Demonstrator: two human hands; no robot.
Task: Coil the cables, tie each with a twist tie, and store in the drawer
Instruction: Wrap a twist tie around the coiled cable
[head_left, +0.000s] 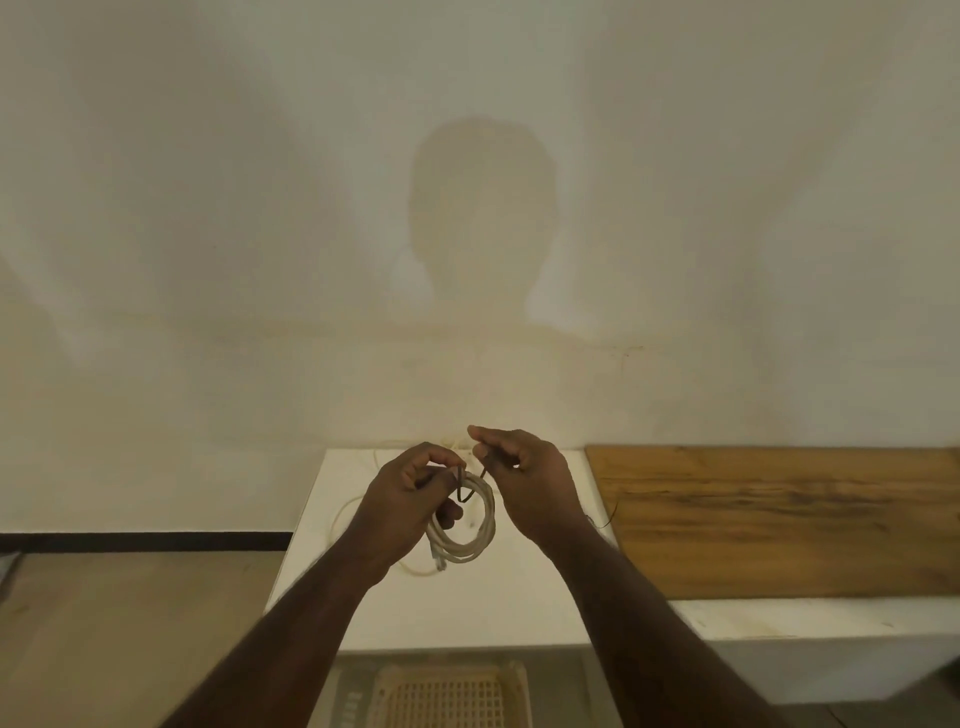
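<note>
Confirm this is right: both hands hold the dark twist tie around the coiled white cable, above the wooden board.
Not quite. The head view shows the left hand and right hand holding the twist tie around the coiled white cable above the white table; the wooden board lies to the right.

Smooth, pale grey plastic-sheathed coiled cable (475, 519); matt white-painted cabinet top (467, 603); worn, streaky brown wooden board (779, 519).

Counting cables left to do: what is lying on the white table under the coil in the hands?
A thin loose cable curves across the white table beneath the white coil; the left hand hides its middle.
</note>
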